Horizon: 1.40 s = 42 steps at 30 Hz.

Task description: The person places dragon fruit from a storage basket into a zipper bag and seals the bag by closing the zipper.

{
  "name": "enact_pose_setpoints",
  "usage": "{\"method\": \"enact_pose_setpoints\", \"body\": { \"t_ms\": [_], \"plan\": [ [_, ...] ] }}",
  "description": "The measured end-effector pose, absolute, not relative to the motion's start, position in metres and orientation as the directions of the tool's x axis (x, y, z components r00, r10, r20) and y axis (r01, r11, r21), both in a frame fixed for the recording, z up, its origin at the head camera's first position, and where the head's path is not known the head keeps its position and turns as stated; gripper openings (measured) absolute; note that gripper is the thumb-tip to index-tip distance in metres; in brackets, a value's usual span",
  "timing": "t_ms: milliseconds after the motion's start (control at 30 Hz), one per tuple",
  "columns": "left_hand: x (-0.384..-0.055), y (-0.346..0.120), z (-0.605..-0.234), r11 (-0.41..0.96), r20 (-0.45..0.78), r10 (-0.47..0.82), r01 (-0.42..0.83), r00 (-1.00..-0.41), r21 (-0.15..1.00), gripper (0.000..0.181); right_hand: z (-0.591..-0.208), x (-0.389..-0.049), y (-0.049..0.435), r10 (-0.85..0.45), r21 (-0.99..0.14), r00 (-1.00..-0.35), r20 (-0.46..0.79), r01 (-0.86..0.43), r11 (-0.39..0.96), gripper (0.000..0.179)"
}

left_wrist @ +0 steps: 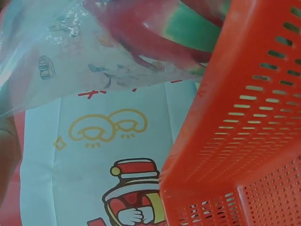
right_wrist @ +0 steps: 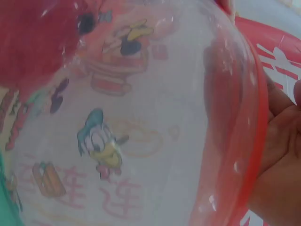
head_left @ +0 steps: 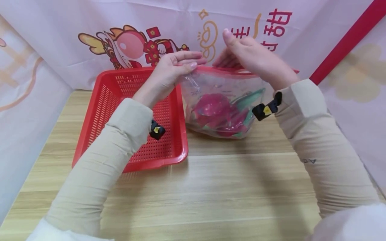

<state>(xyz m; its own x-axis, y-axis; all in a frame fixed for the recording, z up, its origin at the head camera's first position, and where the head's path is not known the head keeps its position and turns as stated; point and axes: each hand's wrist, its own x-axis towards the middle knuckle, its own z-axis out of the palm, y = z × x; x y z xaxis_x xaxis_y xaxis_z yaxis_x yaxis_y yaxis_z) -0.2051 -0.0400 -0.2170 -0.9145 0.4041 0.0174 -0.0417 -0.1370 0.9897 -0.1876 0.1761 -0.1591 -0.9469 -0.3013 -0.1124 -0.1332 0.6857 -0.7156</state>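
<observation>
A clear zip bag (head_left: 197,85) with a red top edge stands on the table, right of the basket. Pink pieces with green tips (head_left: 212,105), resembling dragon fruit, lie inside it. My left hand (head_left: 173,70) pinches the bag's top left corner between thumb and fingers. Behind the red top edge are the fingers of my right hand (head_left: 256,55), held straight, with the thumb raised apart from them. Cartoon prints, including a duck (right_wrist: 101,143), show on the bag in the right wrist view, where the right palm (right_wrist: 282,155) faces the red edge.
A red perforated plastic basket (head_left: 156,163) stands on the wood-patterned table (head_left: 211,194), under my left forearm. White cloth (head_left: 187,20) printed with cartoon figures and red lettering hangs behind, with more cloth at both sides.
</observation>
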Motion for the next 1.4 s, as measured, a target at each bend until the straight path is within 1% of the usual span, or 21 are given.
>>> {"method": "enact_pose_setpoints", "body": {
  "t_ms": [167,233,300,367,433,533,633,767,900,967,1033,1200,1300,1400],
  "plan": [
    [-0.203,-0.044,-0.215,-0.216,0.027,0.467,-0.084,-0.884,0.973,0.040,-0.165,-0.191,0.168,-0.273,-0.710,-0.958,-0.089,-0.131,0.692,0.069],
    [-0.203,-0.045,-0.215,-0.228,0.045,0.494,-0.079,-0.868,0.971,0.044,-0.167,-0.191,0.165,-0.266,-0.714,-0.960,-0.089,-0.125,0.689,0.070],
    [-0.203,-0.047,-0.215,-0.243,0.061,0.512,-0.076,-0.857,0.967,0.047,-0.168,-0.191,0.163,-0.269,-0.714,-0.959,-0.090,-0.126,0.688,0.070],
    [-0.204,-0.049,-0.215,-0.278,0.062,0.521,-0.100,-0.851,0.955,0.050,-0.168,-0.192,0.160,-0.280,-0.707,-0.956,-0.093,-0.135,0.694,0.069],
    [-0.204,-0.051,-0.216,-0.286,0.069,0.524,-0.099,-0.849,0.953,0.052,-0.168,-0.192,0.157,-0.292,-0.687,-0.951,-0.099,-0.147,0.711,0.065],
    [-0.205,-0.053,-0.216,-0.317,0.067,0.527,-0.123,-0.847,0.940,0.053,-0.169,-0.194,0.154,-0.309,-0.642,-0.945,-0.109,-0.171,0.748,0.055],
    [-0.204,-0.054,-0.216,-0.311,0.075,0.544,-0.117,-0.836,0.943,0.053,-0.169,-0.195,0.150,-0.317,-0.606,-0.941,-0.119,-0.185,0.774,0.047],
    [-0.203,-0.053,-0.216,-0.324,0.075,0.565,-0.138,-0.822,0.936,0.052,-0.169,-0.195,0.144,-0.317,-0.595,-0.938,-0.137,-0.178,0.784,0.048],
    [-0.201,-0.052,-0.216,-0.338,0.076,0.558,-0.142,-0.827,0.930,0.052,-0.168,-0.194,0.139,-0.323,-0.599,-0.935,-0.145,-0.177,0.781,0.049],
    [-0.200,-0.051,-0.217,-0.323,0.077,0.547,-0.125,-0.834,0.938,0.053,-0.169,-0.195,0.137,-0.333,-0.603,-0.932,-0.141,-0.186,0.775,0.047],
    [-0.200,-0.049,-0.218,-0.299,0.082,0.537,-0.099,-0.840,0.949,0.052,-0.170,-0.196,0.135,-0.346,-0.602,-0.930,-0.122,-0.208,0.771,0.044],
    [-0.201,-0.049,-0.218,-0.277,0.076,0.534,-0.090,-0.842,0.957,0.051,-0.173,-0.199,0.129,-0.370,-0.603,-0.925,-0.083,-0.249,0.758,0.039],
    [-0.202,-0.049,-0.219,-0.263,0.067,0.528,-0.087,-0.847,0.961,0.052,-0.175,-0.200,0.127,-0.353,-0.596,-0.932,-0.078,-0.240,0.766,0.037],
    [-0.201,-0.048,-0.220,-0.241,0.076,0.513,-0.058,-0.855,0.969,0.050,-0.175,-0.199,0.125,-0.326,-0.589,-0.942,-0.079,-0.220,0.778,0.036]
  ]
}}
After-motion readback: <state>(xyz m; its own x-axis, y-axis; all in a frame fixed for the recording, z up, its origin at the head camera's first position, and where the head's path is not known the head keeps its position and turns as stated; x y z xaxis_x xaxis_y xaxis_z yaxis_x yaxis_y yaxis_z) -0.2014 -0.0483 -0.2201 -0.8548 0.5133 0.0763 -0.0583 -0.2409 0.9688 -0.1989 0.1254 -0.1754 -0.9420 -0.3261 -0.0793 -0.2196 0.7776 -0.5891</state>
